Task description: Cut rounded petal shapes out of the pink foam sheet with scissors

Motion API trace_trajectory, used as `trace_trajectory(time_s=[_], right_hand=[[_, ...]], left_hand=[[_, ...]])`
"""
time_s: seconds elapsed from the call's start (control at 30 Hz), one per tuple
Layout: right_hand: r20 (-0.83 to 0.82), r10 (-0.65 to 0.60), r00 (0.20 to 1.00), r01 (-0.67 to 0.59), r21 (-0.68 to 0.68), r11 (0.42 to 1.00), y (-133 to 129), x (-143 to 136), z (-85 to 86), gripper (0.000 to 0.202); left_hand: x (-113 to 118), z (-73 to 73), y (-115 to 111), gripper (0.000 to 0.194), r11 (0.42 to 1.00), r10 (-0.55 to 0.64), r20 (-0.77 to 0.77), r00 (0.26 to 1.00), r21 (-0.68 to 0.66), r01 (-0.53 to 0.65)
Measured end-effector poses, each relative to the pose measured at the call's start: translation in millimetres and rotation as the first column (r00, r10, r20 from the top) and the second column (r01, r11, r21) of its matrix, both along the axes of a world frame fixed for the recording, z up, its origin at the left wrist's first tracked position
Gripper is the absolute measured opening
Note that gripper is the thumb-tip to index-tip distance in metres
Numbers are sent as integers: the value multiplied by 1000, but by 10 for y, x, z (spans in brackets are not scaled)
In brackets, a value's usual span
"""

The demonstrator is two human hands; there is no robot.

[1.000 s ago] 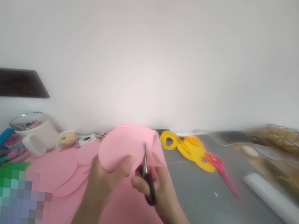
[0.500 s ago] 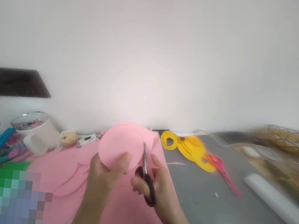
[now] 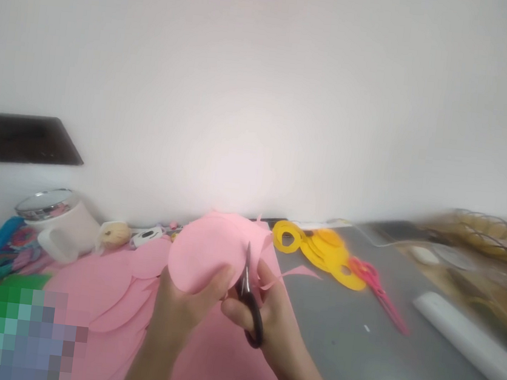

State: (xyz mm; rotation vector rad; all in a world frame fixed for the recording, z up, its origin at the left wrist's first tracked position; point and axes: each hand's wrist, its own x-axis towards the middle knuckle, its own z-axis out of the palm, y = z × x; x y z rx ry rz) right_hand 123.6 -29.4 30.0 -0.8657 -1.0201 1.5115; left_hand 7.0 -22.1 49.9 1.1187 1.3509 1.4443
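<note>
Held up in my left hand [image 3: 187, 310] is a round pink paper piece [image 3: 205, 248], with the thumb on its face and the other fingers hidden behind it. My right hand [image 3: 267, 313] is closed round the dark handles of a pair of scissors [image 3: 246, 293]. The blades point up along the right edge of the piece and look nearly closed. A thin pink offcut [image 3: 296, 273] curls out beside my right hand. Under both hands lies a large pink sheet [image 3: 224, 369]. More pink discs [image 3: 91, 284] overlap at the left.
Yellow paper rings [image 3: 326, 250] and pink scissors [image 3: 379, 293] lie on the grey table [image 3: 335, 358]. Farther right is a white roll [image 3: 464, 345]. At the left stand a white mug [image 3: 68, 230] and coloured yarn [image 3: 4, 247]. A wall rises behind.
The scissors' blades have come closer together at the disc's right edge. The disc has turned or tilted slightly in my left hand, and the pink offcut strip shows longer at the right.
</note>
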Motion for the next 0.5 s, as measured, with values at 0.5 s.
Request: trace_trajectory(time_s=[0.5], right_hand=[[76, -11, 997, 8, 39, 999, 12, -3, -53, 43]], left_hand=[[-43, -37, 17, 16, 998, -58, 16, 998, -1, 58]])
